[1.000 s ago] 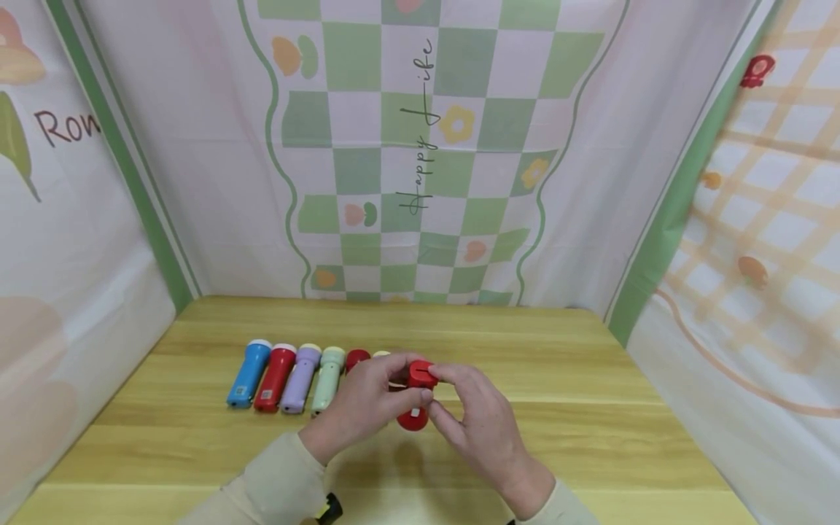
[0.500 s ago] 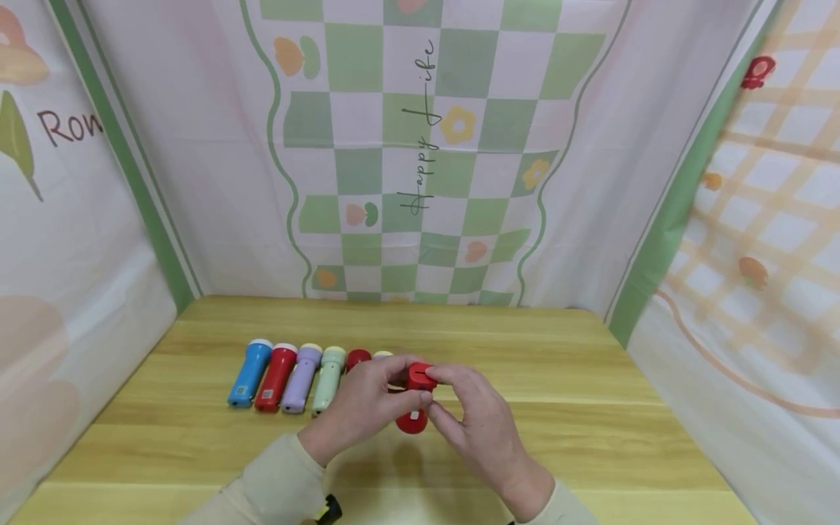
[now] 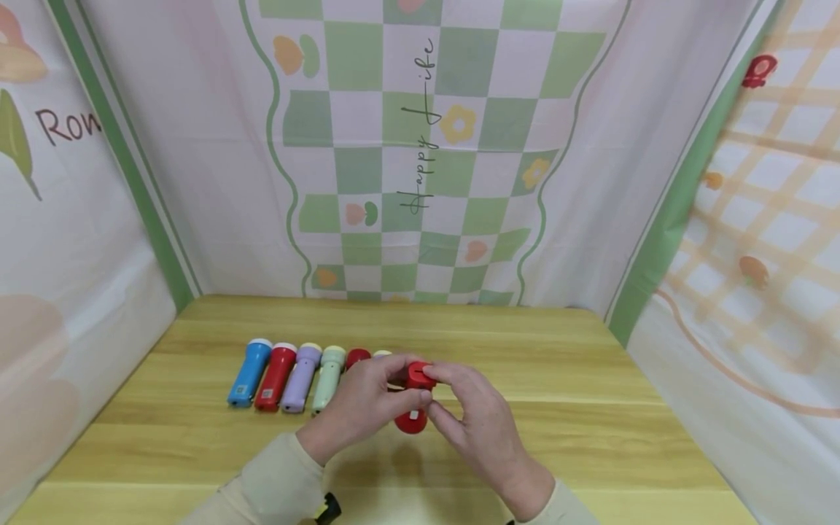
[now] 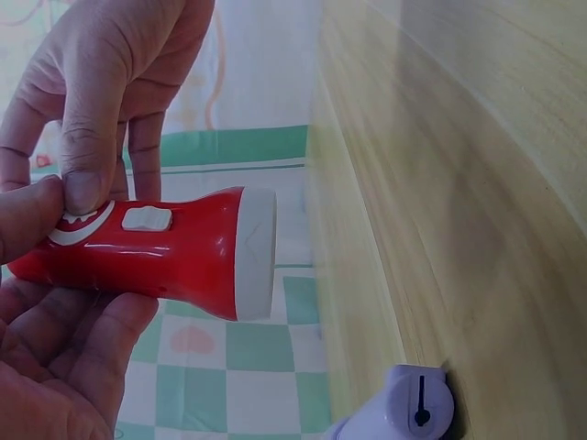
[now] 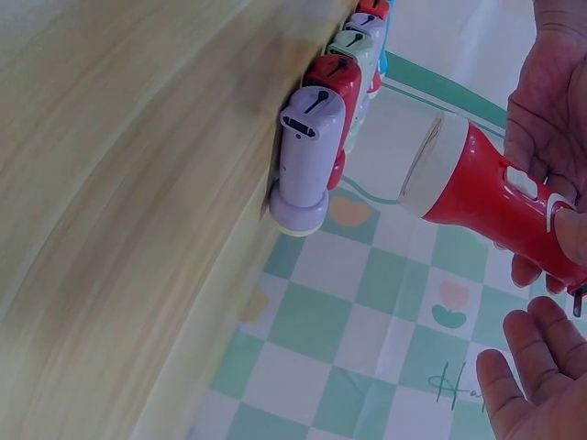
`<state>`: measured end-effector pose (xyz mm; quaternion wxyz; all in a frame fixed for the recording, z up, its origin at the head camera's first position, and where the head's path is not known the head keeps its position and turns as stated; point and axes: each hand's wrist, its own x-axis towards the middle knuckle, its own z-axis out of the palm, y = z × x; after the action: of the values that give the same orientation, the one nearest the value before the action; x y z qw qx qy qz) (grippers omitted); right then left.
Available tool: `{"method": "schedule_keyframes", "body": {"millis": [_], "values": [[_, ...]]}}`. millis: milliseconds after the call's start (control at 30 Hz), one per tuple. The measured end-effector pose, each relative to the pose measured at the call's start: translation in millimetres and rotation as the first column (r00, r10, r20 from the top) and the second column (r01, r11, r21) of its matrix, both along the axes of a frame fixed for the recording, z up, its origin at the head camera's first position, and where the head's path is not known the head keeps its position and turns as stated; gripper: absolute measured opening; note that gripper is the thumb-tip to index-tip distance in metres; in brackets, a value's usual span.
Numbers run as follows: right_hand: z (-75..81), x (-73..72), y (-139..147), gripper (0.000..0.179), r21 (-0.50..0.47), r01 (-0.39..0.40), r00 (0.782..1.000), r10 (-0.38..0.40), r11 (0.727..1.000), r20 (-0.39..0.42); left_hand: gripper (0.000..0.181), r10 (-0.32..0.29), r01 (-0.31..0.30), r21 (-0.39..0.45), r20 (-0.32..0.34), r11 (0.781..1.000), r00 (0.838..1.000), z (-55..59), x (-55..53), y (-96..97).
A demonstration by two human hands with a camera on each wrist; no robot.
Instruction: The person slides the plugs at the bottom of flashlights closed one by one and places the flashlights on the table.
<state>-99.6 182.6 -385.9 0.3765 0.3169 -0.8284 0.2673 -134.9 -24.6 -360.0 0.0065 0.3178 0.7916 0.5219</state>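
Observation:
A red flashlight (image 4: 197, 247) with a white head ring and a white switch hangs above the table, its head pointing down. My left hand (image 3: 361, 401) grips its body, thumb across the near side. My right hand (image 3: 484, 419) holds the tail between index finger and thumb. The right index fingertip lies on the slotted end face in the head view. In the right wrist view a thin dark prong (image 5: 578, 301) sticks out at the tail. The remaining right-hand fingers (image 5: 525, 353) are spread apart from the flashlight.
On the wooden table (image 3: 558, 408) lies a row of flashlights, left of my hands: blue (image 3: 249, 373), red (image 3: 275, 378), lilac (image 3: 302, 379), mint green (image 3: 329, 380), then another red one (image 5: 337, 73) and a lilac one (image 5: 312, 160). Patterned cloth walls (image 3: 420, 168) surround the table.
The right index fingertip has slid slightly left over the tail slot, covering more of it. The flashlight's head has shifted a little leftward. The row on the table is unchanged.

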Motion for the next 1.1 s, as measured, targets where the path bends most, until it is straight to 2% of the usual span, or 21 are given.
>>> {"method": "schedule_keyframes", "body": {"millis": [900,1100], "values": [[2.0,0.9,-2.7,0.036,0.012,-0.027,0.999,0.027,1.0,0.022,0.022,0.007,-0.007,0.015,0.012,1.0,1.0,0.4,1.5,-2.3],[2.3,1.8,-2.9,0.046,0.025,-0.038,0.999,0.037,0.999,0.03,0.021,0.001,-0.002,0.019,0.017,1.0,1.0,0.0,1.9,-2.4]]}}
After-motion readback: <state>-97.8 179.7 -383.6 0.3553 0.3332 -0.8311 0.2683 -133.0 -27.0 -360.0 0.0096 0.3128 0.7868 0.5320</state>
